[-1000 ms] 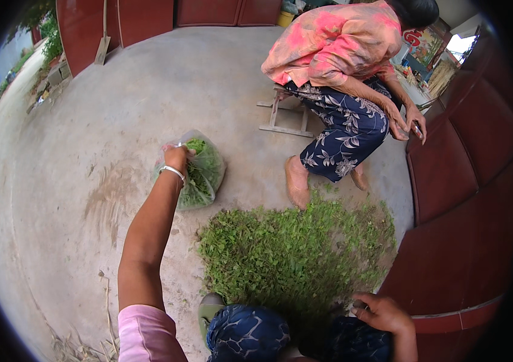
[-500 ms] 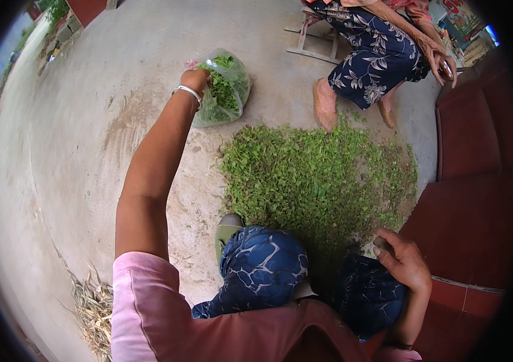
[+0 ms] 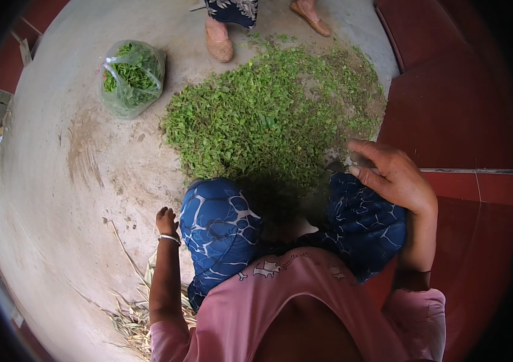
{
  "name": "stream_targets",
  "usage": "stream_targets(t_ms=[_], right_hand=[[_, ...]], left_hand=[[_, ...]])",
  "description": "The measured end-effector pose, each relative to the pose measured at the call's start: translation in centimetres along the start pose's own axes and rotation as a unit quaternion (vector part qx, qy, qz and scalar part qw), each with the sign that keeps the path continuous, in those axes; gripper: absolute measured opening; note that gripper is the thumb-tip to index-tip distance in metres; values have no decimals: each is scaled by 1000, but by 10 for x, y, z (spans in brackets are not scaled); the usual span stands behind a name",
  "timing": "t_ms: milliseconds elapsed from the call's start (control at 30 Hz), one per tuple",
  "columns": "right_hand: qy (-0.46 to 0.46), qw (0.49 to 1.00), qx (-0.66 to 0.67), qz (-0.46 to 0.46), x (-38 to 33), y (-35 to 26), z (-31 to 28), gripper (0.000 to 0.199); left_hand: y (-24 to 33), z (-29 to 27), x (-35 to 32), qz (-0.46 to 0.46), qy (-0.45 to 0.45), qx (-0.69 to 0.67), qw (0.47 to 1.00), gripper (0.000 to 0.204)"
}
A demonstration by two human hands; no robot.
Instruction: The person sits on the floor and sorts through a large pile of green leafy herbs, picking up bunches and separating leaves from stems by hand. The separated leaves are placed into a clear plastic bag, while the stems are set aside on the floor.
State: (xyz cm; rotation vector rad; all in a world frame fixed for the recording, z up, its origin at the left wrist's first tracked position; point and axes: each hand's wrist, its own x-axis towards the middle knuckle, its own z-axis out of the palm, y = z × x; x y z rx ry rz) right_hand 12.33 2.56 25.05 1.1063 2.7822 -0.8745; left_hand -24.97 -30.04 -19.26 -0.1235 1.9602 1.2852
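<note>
My left hand (image 3: 167,221) is beside my left knee with its fingers loosely bent and apart, and nothing shows in it. A silver bangle (image 3: 169,239) circles that wrist. My right hand (image 3: 396,175) hangs over my right knee, thumb and forefinger curved around something small and dark that I cannot make out. In front of my knees a wide layer of picked green leaves and stems (image 3: 244,117) lies spread on the ground. Beyond it to the left, a clear plastic bag (image 3: 134,99) stands with its top open, holding green leaves, apart from both hands.
Across the leaves are another person's feet in tan shoes (image 3: 218,47), under dark patterned trousers (image 3: 232,11). Dark red tiled surfaces (image 3: 449,120) run along my right side. Dry stalks and husks (image 3: 133,314) lie at the lower left on the concrete floor (image 3: 45,181).
My left hand has let go of the plastic bag and drawn back to beside my left knee. My right hand stays over my right knee. The view has tilted down toward my lap.
</note>
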Motion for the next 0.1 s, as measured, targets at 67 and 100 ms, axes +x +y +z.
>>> stream_targets(t_ms=[67, 100], right_hand=[[-4, 1000, -2, 5, -8, 3, -6, 43], [-6, 1000, -9, 2, -7, 8, -6, 43]], left_hand=[[-115, -28, 3, 7, -53, -82, 995, 39], [-109, -33, -33, 19, -70, -84, 994, 39]])
